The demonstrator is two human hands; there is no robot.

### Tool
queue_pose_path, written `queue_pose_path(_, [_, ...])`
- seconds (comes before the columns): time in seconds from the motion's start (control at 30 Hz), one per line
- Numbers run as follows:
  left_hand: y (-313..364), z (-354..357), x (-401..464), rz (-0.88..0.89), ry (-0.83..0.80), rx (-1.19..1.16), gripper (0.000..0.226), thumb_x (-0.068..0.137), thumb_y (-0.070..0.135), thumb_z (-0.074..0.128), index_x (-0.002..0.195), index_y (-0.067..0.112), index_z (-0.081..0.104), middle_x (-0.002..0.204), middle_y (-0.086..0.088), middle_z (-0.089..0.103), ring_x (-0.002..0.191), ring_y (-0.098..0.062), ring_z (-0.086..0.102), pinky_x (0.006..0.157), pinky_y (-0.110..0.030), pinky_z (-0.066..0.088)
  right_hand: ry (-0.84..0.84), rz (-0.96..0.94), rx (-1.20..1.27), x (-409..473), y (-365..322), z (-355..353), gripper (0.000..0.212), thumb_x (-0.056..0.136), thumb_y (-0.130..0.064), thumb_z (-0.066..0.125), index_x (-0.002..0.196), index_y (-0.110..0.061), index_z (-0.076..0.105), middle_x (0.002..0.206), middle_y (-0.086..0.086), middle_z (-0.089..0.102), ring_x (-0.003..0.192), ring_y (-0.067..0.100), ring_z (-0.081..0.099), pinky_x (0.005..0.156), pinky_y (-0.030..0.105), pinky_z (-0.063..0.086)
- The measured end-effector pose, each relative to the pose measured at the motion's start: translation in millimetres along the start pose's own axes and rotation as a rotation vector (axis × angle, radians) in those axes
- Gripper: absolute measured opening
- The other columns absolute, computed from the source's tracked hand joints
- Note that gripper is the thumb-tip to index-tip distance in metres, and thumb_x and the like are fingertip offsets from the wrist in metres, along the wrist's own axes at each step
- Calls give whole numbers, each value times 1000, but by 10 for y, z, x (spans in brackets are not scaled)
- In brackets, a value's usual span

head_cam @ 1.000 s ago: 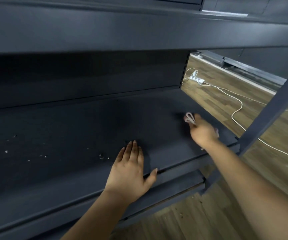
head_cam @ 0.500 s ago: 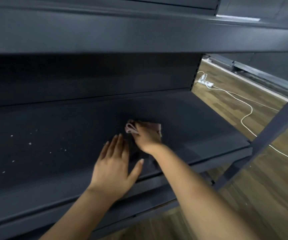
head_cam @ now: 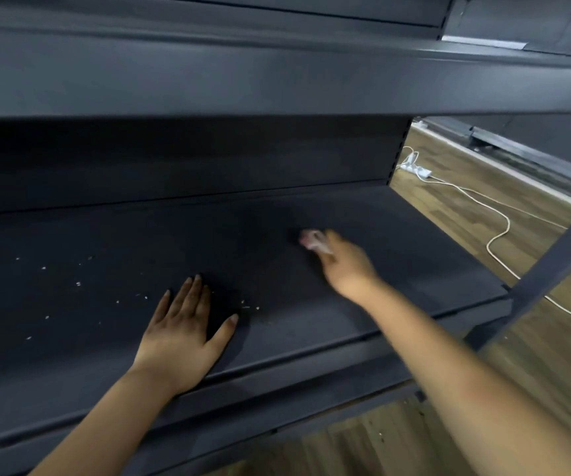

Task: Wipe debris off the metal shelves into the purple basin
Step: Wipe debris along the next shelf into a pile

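A dark metal shelf [head_cam: 397, 255] fills the view. My left hand [head_cam: 184, 333] lies flat on it near the front edge, fingers straight. My right hand [head_cam: 344, 264] is further back and to the right, blurred, gripping a small pink cloth [head_cam: 311, 239] against the shelf surface. Small pale bits of debris [head_cam: 78, 284] are scattered over the left part of the shelf, and a few bits lie just right of my left thumb. The purple basin is not in view.
Another shelf [head_cam: 277, 77] hangs close overhead. A slanted dark support post [head_cam: 552, 266] stands at the right end. Beyond it is wooden floor [head_cam: 552, 355] with a white power strip [head_cam: 416, 170] and a cable [head_cam: 498, 235].
My right hand with the cloth swept left toward my left hand, then moved back to the right. My left hand stayed flat on the shelf.
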State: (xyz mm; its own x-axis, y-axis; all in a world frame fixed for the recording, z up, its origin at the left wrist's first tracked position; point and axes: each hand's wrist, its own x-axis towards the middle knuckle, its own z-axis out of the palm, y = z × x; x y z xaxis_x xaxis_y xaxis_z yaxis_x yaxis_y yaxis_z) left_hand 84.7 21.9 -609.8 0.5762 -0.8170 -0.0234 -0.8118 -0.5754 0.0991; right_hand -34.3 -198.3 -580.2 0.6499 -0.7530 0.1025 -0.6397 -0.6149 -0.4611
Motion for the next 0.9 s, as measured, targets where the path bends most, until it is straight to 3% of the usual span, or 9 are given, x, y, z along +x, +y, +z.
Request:
queue_pose_path(0.13, [-6, 9, 8, 11, 20, -25, 114, 56, 67, -25, 153, 12, -1, 160, -1, -13, 134, 1, -21, 115, -27, -14, 80, 277, -77, -55, 673, -396, 23, 100, -20, 39, 119, -11, 48, 116, 16, 59, 107, 35, 57, 82, 34, 43])
queue_pose_path(0.2, [-5, 12, 8, 11, 24, -14, 113, 57, 67, -25, 153, 13, 0, 160, 0, -12, 135, 0, -21, 115, -27, -14, 72, 319, -117, -75, 811, -376, 29, 99, -16, 40, 126, -7, 48, 122, 18, 57, 111, 34, 55, 91, 34, 43])
queue_pose_path(0.33, [5, 12, 2, 14, 19, 0, 112, 58, 66, -25, 153, 13, 1, 160, 1, -12, 131, 0, -26, 113, -27, -16, 53, 189, -72, 20, 444, -81, 38, 98, -16, 39, 136, -14, 44, 140, 12, 47, 128, 29, 44, 101, 29, 33])
queue_pose_path(0.6, [8, 0, 2, 33, 7, 5, 109, 59, 64, -26, 153, 13, -3, 160, 0, -11, 130, 1, -26, 111, -27, -18, -139, -327, 14, -21, -895, 682, 35, 99, -20, 42, 133, -19, 48, 129, 9, 56, 115, 28, 53, 90, 32, 43])
queue_pose_path(0.77, [9, 3, 27, 36, 0, 3, 109, 59, 64, -25, 153, 14, -2, 160, 1, -12, 130, 2, -25, 111, -27, -19, -71, -291, -20, 93, -535, 465, 30, 98, -23, 44, 126, -13, 50, 119, 17, 61, 108, 33, 59, 88, 42, 46])
queue_pose_path(0.9, [-4, 13, 35, 40, 4, -15, 107, 61, 66, -22, 153, 14, 0, 160, 2, -12, 137, 0, -22, 114, -27, -16, 116, -47, -115, 320, 328, -21, 27, 98, -27, 39, 121, -18, 50, 122, 17, 57, 112, 36, 55, 93, 44, 44])
